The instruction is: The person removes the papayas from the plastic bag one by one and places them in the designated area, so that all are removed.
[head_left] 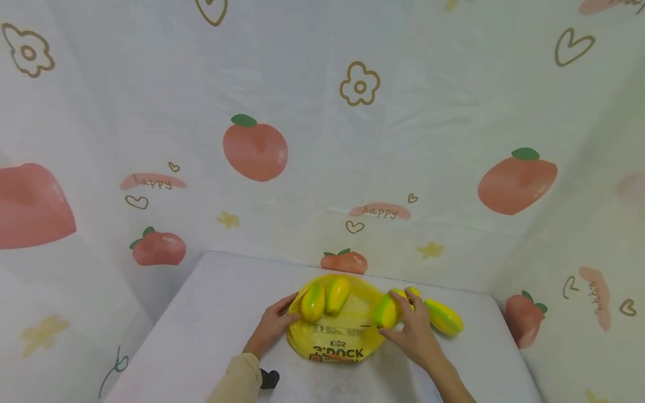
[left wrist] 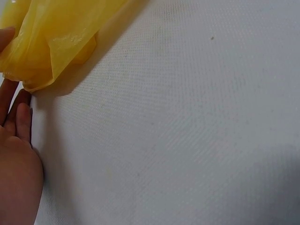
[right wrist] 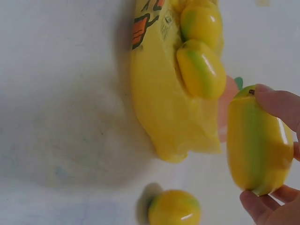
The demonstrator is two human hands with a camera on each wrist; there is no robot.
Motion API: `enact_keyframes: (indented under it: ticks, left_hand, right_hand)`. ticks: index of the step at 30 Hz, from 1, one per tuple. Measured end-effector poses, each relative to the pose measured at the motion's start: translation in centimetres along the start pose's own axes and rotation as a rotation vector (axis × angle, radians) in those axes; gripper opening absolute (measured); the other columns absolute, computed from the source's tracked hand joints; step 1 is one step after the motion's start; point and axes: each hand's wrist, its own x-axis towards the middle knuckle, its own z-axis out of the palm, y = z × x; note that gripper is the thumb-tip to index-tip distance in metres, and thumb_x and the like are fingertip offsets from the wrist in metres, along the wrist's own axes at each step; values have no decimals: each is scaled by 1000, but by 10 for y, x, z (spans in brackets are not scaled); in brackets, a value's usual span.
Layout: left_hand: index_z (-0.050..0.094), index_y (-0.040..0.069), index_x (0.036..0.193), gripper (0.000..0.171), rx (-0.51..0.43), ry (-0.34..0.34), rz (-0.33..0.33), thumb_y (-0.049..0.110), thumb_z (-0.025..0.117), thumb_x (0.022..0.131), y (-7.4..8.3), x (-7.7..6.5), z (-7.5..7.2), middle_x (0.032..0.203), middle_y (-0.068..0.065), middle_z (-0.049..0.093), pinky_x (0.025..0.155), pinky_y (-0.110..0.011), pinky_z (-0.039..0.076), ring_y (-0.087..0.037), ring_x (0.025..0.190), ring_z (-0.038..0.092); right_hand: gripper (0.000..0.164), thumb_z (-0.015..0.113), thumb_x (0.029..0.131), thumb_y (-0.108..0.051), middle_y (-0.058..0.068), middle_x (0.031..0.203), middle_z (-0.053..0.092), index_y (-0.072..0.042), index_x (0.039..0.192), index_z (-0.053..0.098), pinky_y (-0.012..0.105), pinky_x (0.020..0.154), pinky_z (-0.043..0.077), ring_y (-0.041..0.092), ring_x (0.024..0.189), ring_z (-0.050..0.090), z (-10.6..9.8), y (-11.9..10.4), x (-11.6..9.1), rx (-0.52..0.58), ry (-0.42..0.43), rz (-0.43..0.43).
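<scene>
A yellow plastic bag (head_left: 347, 338) with dark lettering lies on the table. Two glossy yellow papayas with green stripes, a left one (head_left: 313, 302) and a right one (head_left: 337, 295), rest on it. My left hand (head_left: 274, 324) pinches the bag's left edge, thumb above and fingers beneath, as the left wrist view shows. Above the bag's right side, my right hand (head_left: 415, 333) holds another papaya (right wrist: 258, 145) by its two ends, thumb at the stem end. One more papaya (head_left: 443, 317) lies on the table right of that hand.
A white table (head_left: 191, 336) stands in a corner between white cloth walls (head_left: 302, 212) printed with peaches, flowers and hearts. A small black object (head_left: 270, 379) shows beside the left sleeve. Part of a further papaya (head_left: 413, 291) shows behind the right hand's fingers.
</scene>
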Motion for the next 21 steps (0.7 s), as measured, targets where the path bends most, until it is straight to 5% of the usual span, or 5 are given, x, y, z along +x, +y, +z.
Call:
enact_keyframes:
  ticks: [10,21]
  left_hand:
    - [52,28,149,61,19,1,3,39,72,92,3,3,0,158,-3,50,124,-56,34,-33,150,42]
    - [53,27,149,62,19,-3,-6,39,73,91,-1,4,3,157,-4,51,123,-57,35,-34,149,44]
  right_hand:
    - [84,95,67,-20,38,148,41,-6,140,55,73,99,46,56,127,46,-2,22,-11,-16,80,-36]
    - [84,93,71,-23,38,146,38,-5,142,52,74,98,47,56,131,41,-1,44,-30,-44,17,47]
